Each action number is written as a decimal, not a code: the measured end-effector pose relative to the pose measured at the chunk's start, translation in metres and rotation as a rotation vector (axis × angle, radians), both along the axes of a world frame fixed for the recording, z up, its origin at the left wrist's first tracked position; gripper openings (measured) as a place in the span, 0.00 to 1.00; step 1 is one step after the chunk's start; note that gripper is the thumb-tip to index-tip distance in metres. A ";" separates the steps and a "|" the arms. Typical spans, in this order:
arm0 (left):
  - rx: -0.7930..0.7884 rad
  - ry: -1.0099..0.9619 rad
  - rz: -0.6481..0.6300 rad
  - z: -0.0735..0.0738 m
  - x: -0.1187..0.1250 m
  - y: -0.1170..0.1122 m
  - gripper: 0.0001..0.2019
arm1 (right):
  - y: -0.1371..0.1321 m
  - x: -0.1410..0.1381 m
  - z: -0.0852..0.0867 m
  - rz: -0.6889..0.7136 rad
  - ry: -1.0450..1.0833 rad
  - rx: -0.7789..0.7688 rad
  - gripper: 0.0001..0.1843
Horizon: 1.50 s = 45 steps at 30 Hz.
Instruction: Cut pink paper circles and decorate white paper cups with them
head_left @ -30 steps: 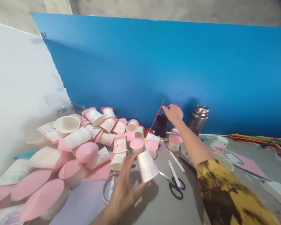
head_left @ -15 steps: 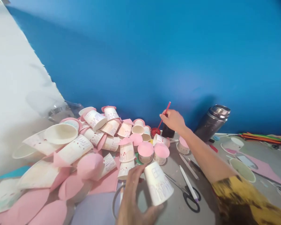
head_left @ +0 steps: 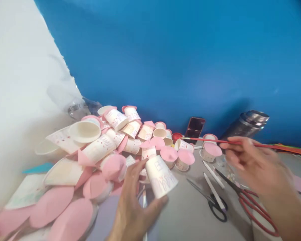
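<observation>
My left hand (head_left: 137, 204) holds a white paper cup (head_left: 161, 177) between thumb and fingers, tilted, with its wide rim toward the lower right and purple marks on its side. In my right hand (head_left: 256, 164) is a thin red paintbrush (head_left: 210, 140), held level, its tip pointing left. That tip is close to a small red paint pot (head_left: 177, 136) by the wall. Left of my left hand lies a heap of paper cups (head_left: 97, 149) with pink paper discs (head_left: 114, 167) on them. Several more disc-topped cups (head_left: 184, 160) stand beyond the held cup.
Black-handled scissors (head_left: 218, 209), red-handled scissors (head_left: 259, 211) and white pens (head_left: 213, 187) lie on the grey table (head_left: 185, 214). A phone (head_left: 195, 129) leans on the blue wall (head_left: 178, 60). A dark metal flask (head_left: 245, 124) stands at the right.
My right hand has drawn back to the right with the paintbrush, which went from upright in the paint pot to level. The view has shifted right; my left hand still holds the cup.
</observation>
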<state>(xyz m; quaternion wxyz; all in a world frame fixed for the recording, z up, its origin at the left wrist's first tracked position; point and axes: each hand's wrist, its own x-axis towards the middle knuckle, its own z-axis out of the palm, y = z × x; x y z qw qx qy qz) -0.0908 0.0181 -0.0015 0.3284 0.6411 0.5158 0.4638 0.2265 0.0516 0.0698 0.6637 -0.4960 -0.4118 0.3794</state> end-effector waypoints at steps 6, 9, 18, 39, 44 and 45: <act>-0.020 0.129 0.045 0.013 0.023 0.005 0.37 | -0.039 0.025 -0.036 -0.012 0.102 -0.161 0.09; -0.012 0.136 0.002 0.014 0.043 0.003 0.37 | -0.044 0.036 -0.060 0.084 0.182 -0.215 0.13; 0.138 0.154 -0.258 -0.003 0.061 0.005 0.39 | -0.060 0.039 -0.070 0.133 0.253 -0.076 0.08; 0.028 0.116 -0.365 -0.015 0.063 0.005 0.39 | -0.068 0.023 -0.060 0.206 -0.032 0.006 0.07; 0.037 0.112 -0.378 -0.014 0.063 0.004 0.39 | -0.069 0.021 -0.061 0.192 -0.054 0.002 0.08; 0.036 0.111 -0.378 -0.014 0.063 0.003 0.39 | -0.069 0.022 -0.061 0.184 -0.045 0.006 0.07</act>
